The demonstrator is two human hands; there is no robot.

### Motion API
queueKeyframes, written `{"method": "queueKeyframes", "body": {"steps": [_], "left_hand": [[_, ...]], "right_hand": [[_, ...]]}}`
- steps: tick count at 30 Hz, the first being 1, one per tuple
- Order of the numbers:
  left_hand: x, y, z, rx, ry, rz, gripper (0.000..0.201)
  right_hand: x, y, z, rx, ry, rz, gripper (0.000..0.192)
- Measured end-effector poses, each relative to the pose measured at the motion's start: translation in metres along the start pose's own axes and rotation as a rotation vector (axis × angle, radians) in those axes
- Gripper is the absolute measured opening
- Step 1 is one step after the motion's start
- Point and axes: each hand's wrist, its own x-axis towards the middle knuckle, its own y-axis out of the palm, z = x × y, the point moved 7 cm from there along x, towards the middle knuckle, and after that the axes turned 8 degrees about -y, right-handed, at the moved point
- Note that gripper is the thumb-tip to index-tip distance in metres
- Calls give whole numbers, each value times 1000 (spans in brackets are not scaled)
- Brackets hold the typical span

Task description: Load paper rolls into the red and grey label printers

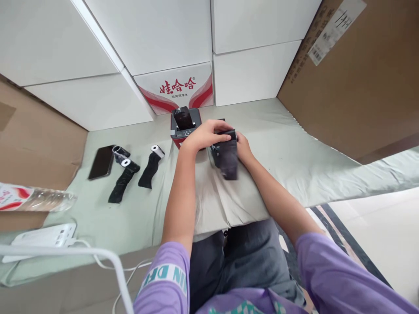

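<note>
A small black printer-like device [216, 150] stands on the cloth, with a blurred dark strip [228, 162] hanging down its front. My left hand [209, 134] reaches over the top, thumb and fingers closed on the upper edge of the device. On its right side my right hand [242, 146] grips it, most of those fingers hidden behind it. Just left of and behind the device is a red and black printer [178, 138]; a glossy black strip [183, 117] sticks up out of its top.
Left on the green cloth [262, 131] lie several small rolls, including a roll with a black tail [153, 159], and a black phone [102, 162]. A plastic bottle [49, 199] and white power strip [46, 235] sit further left. White boxes [255, 69] and cartons [360, 87] enclose the surface.
</note>
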Motion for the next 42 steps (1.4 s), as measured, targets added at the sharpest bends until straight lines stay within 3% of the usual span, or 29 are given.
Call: {"method": "queueKeyframes", "body": {"steps": [5, 19, 22, 26, 32, 34, 38, 42], "left_hand": [[14, 6, 23, 318, -108, -143, 31], [21, 30, 27, 722, -239, -210, 15], [18, 26, 20, 697, -233, -212, 18], [10, 5, 2, 630, -151, -408, 37], [13, 3, 8, 671, -219, -461, 40], [12, 4, 6, 647, -226, -440, 38], [7, 8, 8, 608, -288, -257, 31], [4, 8, 8, 632, -251, -194, 23]], "right_hand": [[-1, -2, 2, -44, -26, -17, 25], [-1, -3, 1, -41, -15, -1, 27], [-1, -3, 2, -43, -9, -4, 27], [-1, -3, 5, -41, -15, -11, 26], [-1, -4, 7, -24, -14, -27, 28], [-1, -5, 4, 9, 12, -42, 31], [-1, -3, -4, 72, 78, -58, 33], [1, -4, -2, 62, 37, -44, 31]]}}
